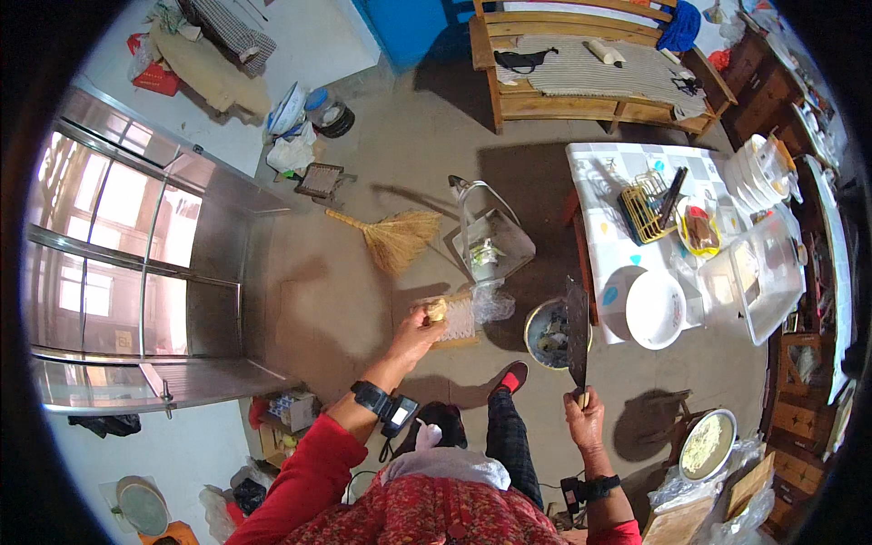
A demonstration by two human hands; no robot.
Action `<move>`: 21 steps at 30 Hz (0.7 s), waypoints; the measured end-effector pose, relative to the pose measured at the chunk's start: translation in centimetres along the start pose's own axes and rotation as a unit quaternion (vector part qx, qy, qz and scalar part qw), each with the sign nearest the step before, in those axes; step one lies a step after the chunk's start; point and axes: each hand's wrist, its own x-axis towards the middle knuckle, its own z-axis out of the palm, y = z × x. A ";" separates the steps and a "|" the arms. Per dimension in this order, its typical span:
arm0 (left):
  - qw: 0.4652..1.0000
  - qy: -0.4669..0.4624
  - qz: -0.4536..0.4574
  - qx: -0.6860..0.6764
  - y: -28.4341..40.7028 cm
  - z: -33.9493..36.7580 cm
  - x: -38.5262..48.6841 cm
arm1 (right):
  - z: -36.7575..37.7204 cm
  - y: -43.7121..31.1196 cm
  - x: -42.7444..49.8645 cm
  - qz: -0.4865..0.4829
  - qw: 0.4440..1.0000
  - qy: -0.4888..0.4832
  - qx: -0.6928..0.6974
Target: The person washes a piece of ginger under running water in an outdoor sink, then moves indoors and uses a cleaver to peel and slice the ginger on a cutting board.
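Observation:
My left hand (417, 335) grips a small pale-yellow lump (437, 310), perhaps a piece of vegetable; its exact kind is unclear. In my right hand (584, 422) is the light handle of a large dark-bladed knife (578, 327), its blade directed away from me. Behind the blade, a round bucket (543, 334) with dark contents is partly hidden. Below my left hand, a low stool with a woven seat (460, 321) stands on the floor, with a clear plastic bag (493, 301) beside it.
A straw broom (398, 235) and a dustpan (501, 242) holding scraps lie ahead. At right, a cloth-covered table (606, 252) bears a white bowl (655, 310) and a clear plastic bin (770, 279). A basin of pale shreds (708, 444) sits near my right side.

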 end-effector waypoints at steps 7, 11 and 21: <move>0.973 -0.007 0.164 0.160 5.0 0.3 4.0 | 4.2 -6.0 3.5 -0.081 0.994 -0.019 -0.066; 0.924 -0.034 0.244 0.291 6.1 -0.8 6.5 | 8.7 -9.4 4.2 -0.115 0.984 -0.012 -0.138; 0.957 -0.222 0.174 0.065 3.6 -2.3 11.1 | 16.0 -13.6 9.3 -0.289 0.934 -0.072 -0.197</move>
